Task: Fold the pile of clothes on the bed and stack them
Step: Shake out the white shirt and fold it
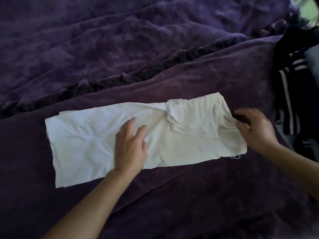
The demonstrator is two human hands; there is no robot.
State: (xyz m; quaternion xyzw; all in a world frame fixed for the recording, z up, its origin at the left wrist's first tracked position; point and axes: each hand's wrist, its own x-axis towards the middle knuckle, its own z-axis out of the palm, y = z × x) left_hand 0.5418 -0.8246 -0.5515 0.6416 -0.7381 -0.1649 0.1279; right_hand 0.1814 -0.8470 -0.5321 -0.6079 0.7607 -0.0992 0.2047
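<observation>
A white garment (86,138) lies flat on the purple bed cover (172,195), folded lengthwise into a long strip that runs from left to right. Its sleeves are folded in near the right end. My left hand (130,147) rests palm down on the middle of the strip, fingers spread. My right hand (253,128) is at the strip's right end, with thumb and fingers pinched on the fabric edge there.
A pile of dark clothes with white stripes (293,94) lies at the right edge of the bed. A ruffled purple duvet (120,40) fills the far half. Bare purple cover lies in front of the white garment.
</observation>
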